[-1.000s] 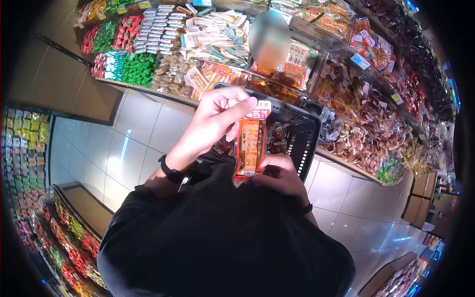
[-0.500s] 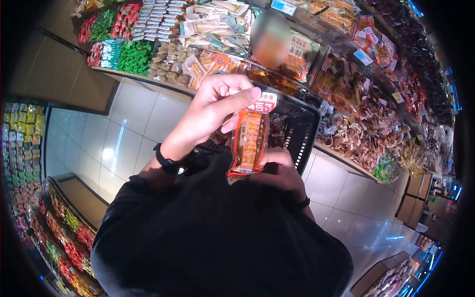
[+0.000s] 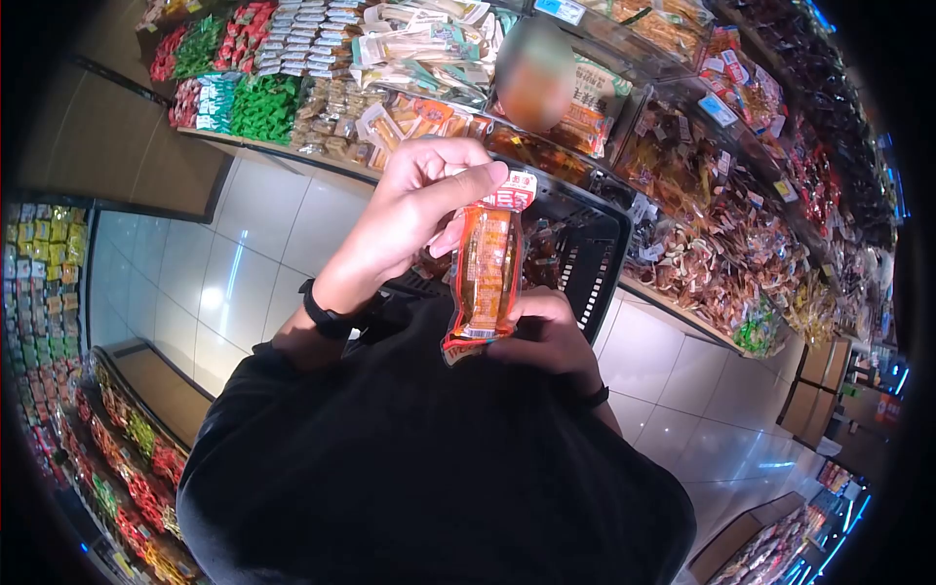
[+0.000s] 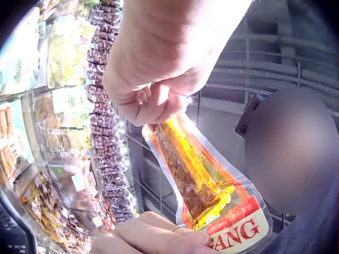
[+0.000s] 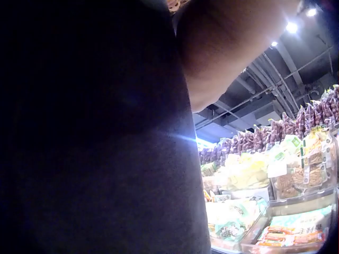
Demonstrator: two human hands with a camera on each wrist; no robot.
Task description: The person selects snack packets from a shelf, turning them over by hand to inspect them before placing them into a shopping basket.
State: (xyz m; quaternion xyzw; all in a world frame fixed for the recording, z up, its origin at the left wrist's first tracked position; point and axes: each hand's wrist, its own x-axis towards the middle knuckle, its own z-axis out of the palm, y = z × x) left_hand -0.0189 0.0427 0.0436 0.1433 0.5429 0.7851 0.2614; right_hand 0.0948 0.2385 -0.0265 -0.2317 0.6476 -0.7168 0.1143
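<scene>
A vacuum-sealed snack packet (image 3: 489,268) with amber-brown contents, a red edge and a red-and-white printed top stands nearly upright before the chest in the head view. My left hand (image 3: 421,210) pinches its top corner between thumb and fingers. Lower down, my right hand (image 3: 549,333) pinches the packet's side close to its bottom end. In the left wrist view the packet (image 4: 193,172) shows its other face, with large letters on a pale band. Dark cloth and the forearm fill most of the right wrist view, so the right hand's fingers are hidden there.
Beneath the hands is a black shopping basket (image 3: 592,278) with packets inside. Beyond it, sloping bins hold wrapped snacks, including green packets (image 3: 265,107) and brown bagged goods (image 3: 697,239). Tiled floor (image 3: 258,244) lies to the left, and more stocked shelves (image 3: 44,283) stand farther left.
The packet has shifted slightly left and its lower end has swung left, with both hands keeping their grip. The head view has moved a little.
</scene>
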